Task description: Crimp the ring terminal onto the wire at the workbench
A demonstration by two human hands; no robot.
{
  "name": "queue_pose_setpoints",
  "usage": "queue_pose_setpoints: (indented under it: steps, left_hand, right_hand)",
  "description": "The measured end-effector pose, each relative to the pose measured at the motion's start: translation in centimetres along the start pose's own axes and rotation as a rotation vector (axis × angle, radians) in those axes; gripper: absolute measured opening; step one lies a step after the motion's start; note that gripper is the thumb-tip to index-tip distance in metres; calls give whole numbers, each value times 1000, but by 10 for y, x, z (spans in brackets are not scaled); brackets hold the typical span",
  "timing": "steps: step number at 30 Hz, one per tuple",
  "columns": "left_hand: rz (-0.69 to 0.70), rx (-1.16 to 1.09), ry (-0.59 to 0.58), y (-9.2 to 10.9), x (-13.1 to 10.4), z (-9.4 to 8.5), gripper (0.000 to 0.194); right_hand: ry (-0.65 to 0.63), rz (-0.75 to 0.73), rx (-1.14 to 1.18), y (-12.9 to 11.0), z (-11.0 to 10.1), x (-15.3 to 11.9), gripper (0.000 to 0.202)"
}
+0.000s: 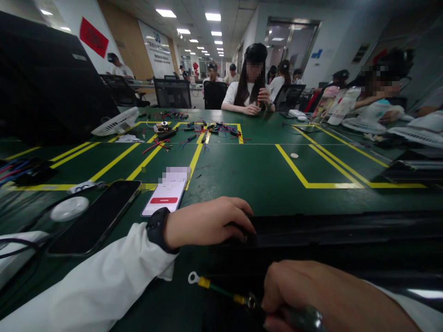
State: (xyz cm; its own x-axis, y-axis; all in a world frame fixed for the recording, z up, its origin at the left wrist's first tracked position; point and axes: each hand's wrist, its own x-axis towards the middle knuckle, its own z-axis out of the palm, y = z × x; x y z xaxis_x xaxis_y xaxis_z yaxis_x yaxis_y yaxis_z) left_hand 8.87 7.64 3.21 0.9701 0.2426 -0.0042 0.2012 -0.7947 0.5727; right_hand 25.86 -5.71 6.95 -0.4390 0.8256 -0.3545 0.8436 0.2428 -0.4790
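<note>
Green wire lies slantwise off the right hand

Green wire (pixel 221 289), ring terminal at its far-left end, runs along the near edge of the surface down into the right hand (pixel 332 299), whose curled fingers pinch its other end. Left hand (pixel 207 221), farther in, presses curled fingertips on a long black panel (pixel 346 230). Two phones (pixel 104 214) lie left.

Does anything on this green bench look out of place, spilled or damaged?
Nothing looks damaged or spilled. The one untidy spot is the loose tangle of coloured wires strewn across the yellow lines mid-table. Near the person, the left hand rests on a long black part, and the right hand grips a green wire with a ring terminal.
</note>
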Motion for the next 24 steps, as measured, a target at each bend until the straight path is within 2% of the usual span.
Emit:
queue_pose_setpoints:
  steps: [4,8,12,18,21,23,24]
  left_hand:
    - [-11,28,32,1,1,4,5]
    - [-13,40,23,3,0,5,9]
    - [-20,50,13,6,-1,3,11]
    - [8,19,30,-2,1,2,12]
    - [-17,19,134,-1,-16,0,24]
    - [-105,59,284,7,-37,-1,25]
    - [-178,84,398,14,-49,0,20]
  right_hand:
    - [-30,52,-19,-7,-8,5,11]
    - [-90,86,-4,-10,-14,5,17]
    - [-40,46,-1,-11,-16,3,20]
    - [-56,-12,-25,-10,-15,-1,22]
    - [54,-68,79,3,-7,-13,22]
    - [188,-91,178,16,0,-21,16]
    - [228,-93,210,21,4,-24,13]
